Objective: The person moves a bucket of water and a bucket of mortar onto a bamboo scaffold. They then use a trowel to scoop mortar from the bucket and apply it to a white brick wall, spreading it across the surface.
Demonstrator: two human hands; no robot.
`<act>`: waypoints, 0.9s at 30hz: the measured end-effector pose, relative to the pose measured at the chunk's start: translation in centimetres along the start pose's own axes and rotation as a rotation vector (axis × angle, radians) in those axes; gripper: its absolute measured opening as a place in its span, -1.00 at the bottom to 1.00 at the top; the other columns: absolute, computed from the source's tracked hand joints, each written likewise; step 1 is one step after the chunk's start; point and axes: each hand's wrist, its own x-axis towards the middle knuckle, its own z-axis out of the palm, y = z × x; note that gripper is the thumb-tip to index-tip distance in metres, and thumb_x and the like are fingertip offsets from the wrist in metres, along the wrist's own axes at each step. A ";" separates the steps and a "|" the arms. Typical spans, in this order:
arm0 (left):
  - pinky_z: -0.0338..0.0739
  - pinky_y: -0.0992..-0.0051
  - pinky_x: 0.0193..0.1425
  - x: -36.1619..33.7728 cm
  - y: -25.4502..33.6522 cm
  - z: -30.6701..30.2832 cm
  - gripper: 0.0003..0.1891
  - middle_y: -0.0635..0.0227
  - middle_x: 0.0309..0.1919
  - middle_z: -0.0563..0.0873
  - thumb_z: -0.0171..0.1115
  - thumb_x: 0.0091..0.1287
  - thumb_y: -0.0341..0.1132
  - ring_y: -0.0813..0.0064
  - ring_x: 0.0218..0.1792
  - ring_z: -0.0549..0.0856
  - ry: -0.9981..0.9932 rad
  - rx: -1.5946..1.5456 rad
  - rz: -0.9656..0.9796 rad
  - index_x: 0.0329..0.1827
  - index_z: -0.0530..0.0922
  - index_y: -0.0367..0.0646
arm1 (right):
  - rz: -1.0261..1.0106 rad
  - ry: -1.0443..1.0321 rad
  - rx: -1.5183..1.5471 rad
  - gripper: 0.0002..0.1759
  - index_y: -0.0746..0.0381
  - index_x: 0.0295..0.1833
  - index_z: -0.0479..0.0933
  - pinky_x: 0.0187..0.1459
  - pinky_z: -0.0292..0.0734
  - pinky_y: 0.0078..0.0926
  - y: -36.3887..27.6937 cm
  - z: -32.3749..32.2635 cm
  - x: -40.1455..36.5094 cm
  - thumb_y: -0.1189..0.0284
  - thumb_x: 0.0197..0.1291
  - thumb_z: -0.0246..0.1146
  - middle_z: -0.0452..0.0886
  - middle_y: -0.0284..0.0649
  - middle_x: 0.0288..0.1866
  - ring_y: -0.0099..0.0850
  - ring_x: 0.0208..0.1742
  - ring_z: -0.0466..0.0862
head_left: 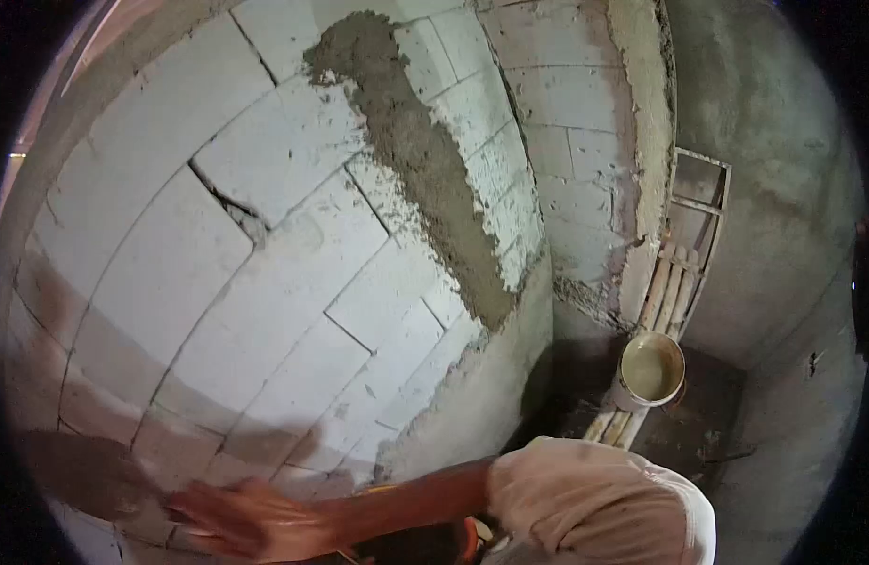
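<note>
My right hand [255, 520] reaches left along the bottom of the view, its fingers closed round the handle end of a trowel. The trowel's dark grey blade [76, 471] is blurred and overlaps the lower left of the block wall [199, 311]. That wall is of large pale blocks with dark joints, some of them gaping. A long strip of wet grey mortar [425, 179] runs slantwise down its upper right part, with thin smears at its edges. My left hand is out of view.
A round bucket [679, 353] with greyish liquid stands at right by several long poles [674, 287] and a metal frame [722, 193]. Grey plastered wall [773, 235] rises behind. Below my forearm, an orange rim [470, 539] shows, partly hidden by the pale sleeve [594, 499].
</note>
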 end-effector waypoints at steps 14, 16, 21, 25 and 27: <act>0.40 0.40 -0.39 3.3 3.0 16.1 -0.80 0.37 -0.56 0.39 0.22 -0.02 -0.49 0.50 -0.55 0.40 -0.356 1.026 0.184 -0.31 0.46 -0.31 | 1.275 -0.482 -0.896 -0.62 0.28 0.18 0.41 -0.17 0.65 -0.19 5.1 2.4 -38.3 0.39 0.29 0.13 0.54 0.00 0.10 -0.08 0.02 0.67; 0.31 0.41 -0.51 1.8 3.8 18.6 -0.85 0.41 -0.67 0.29 0.22 0.02 -0.48 0.53 -0.65 0.32 -0.432 1.070 0.198 -0.40 0.41 -0.30 | 1.396 -0.508 -0.809 -0.51 0.41 0.24 0.38 0.03 0.60 -0.04 6.0 3.4 -37.5 0.44 0.22 0.21 0.51 0.06 0.21 -0.06 0.19 0.58; 0.15 0.44 -0.53 0.4 4.2 21.4 -0.75 0.45 -0.63 0.19 0.21 0.10 -0.45 0.60 -0.66 0.21 -0.547 0.880 0.186 -0.51 0.24 -0.15 | 0.726 -0.655 -1.036 -0.61 0.39 0.14 0.40 -0.07 0.59 -0.18 9.3 5.2 -44.8 0.42 0.24 0.11 0.58 0.00 -0.04 0.03 -0.10 0.64; 0.32 0.29 -0.39 1.7 2.7 20.6 -0.82 0.41 -0.51 0.36 0.23 0.04 -0.45 0.54 -0.51 0.37 -0.731 1.001 0.159 -0.37 0.38 -0.20 | 0.610 -0.083 0.020 -0.47 0.23 0.33 0.34 -0.33 0.55 -0.51 11.6 7.4 -47.2 0.14 0.40 0.08 0.59 -0.25 -0.21 -0.44 -0.27 0.62; 0.28 0.29 -0.40 2.8 1.8 19.5 -0.79 0.43 -0.54 0.28 0.24 0.03 -0.42 0.54 -0.55 0.32 -0.695 1.045 0.163 -0.40 0.34 -0.18 | 0.977 0.116 0.899 -0.46 0.16 0.36 0.33 -0.37 0.51 -0.59 11.4 7.6 -46.0 0.07 0.42 0.05 0.55 -0.33 -0.24 -0.54 -0.34 0.57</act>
